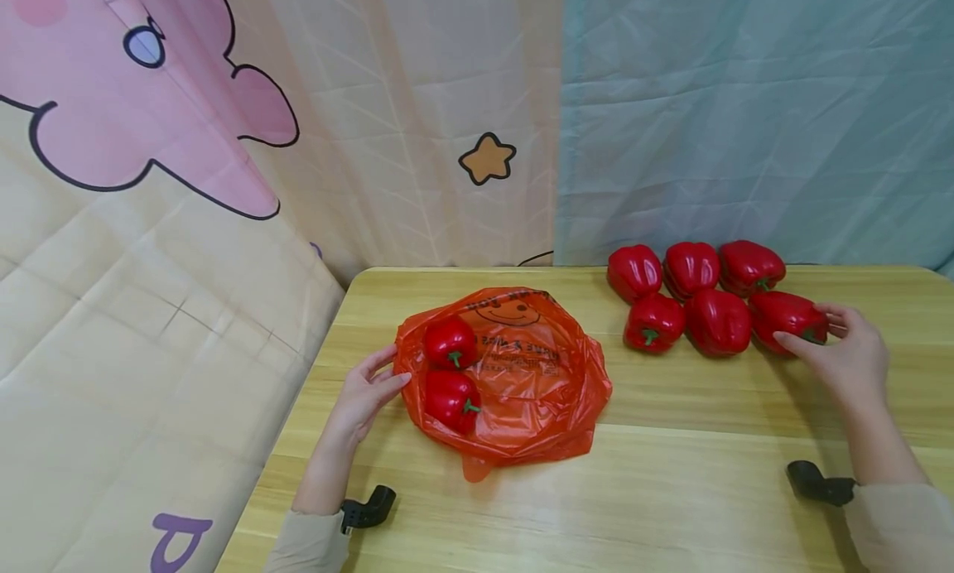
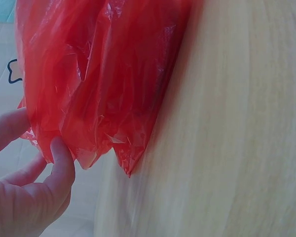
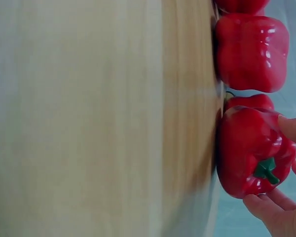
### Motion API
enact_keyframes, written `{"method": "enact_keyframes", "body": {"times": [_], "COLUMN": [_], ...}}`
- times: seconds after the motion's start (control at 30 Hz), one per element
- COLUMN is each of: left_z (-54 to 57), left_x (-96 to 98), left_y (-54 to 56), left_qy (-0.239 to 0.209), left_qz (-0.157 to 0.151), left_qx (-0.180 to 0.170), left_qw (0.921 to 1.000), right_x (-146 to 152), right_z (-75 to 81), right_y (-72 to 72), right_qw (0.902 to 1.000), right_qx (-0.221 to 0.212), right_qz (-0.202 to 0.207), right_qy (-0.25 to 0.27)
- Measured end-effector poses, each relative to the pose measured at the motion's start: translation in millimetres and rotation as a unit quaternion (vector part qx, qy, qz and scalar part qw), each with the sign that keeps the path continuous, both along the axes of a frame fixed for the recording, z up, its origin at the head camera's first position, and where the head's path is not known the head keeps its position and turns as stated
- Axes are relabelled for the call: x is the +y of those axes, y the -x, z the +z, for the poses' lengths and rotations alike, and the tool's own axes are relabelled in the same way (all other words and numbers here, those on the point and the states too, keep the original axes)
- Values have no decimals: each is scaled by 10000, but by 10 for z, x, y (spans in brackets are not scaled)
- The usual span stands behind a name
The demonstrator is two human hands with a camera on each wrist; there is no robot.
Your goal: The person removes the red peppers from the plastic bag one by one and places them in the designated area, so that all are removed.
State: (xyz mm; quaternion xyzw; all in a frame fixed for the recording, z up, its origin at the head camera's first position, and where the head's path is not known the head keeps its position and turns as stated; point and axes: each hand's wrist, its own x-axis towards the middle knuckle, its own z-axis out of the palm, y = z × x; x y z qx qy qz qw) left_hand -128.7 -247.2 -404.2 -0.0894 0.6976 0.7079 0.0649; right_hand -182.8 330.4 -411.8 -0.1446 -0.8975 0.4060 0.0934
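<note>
Red pepper (image 1: 781,316) | between thumb and fingers | right hand (image 1: 853,356)

The head view looks forward and down over the table (image 1: 671,498), set back enough to take in both forearms, every red pepper and the curtain (image 1: 745,126) beyond. The left wrist view, close and rolled so the table fills its right side, faces the outside of the bag (image 2: 103,74) and shares that and the left hand (image 2: 34,197) with the head view. The right wrist view, rolled with the table on its left, shares the right hand (image 3: 281,212) and gripped pepper (image 3: 246,148).
</note>
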Motion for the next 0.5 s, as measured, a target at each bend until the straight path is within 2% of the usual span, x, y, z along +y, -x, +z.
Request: {"method": "enact_keyframes", "body": {"times": [0.1,0.2,0.27,0.33,0.5], "left_z": [-4,-6,-7,-7,-7], "left_x": [1,1,0,0,-1], "left_y": [4,6,9,11,19], "left_qy": [23,46,50,52,39], "left_qz": [23,45,63,77,79], "left_qx": [-10,-48,-79,-103,-134], "left_qw": [10000,10000,9999,9999,9999], "right_x": [38,19,-29,-105,-275], "right_z": [-10,63,146,271,485], "right_y": [11,-3,-23,-60,-117], "right_qw": [9998,9996,9994,9996,9985], "right_qx": [60,164,200,270,504], "right_qz": [-136,-191,-217,-68,230], "right_qy": [-112,-153,-206,-30,-5]}}
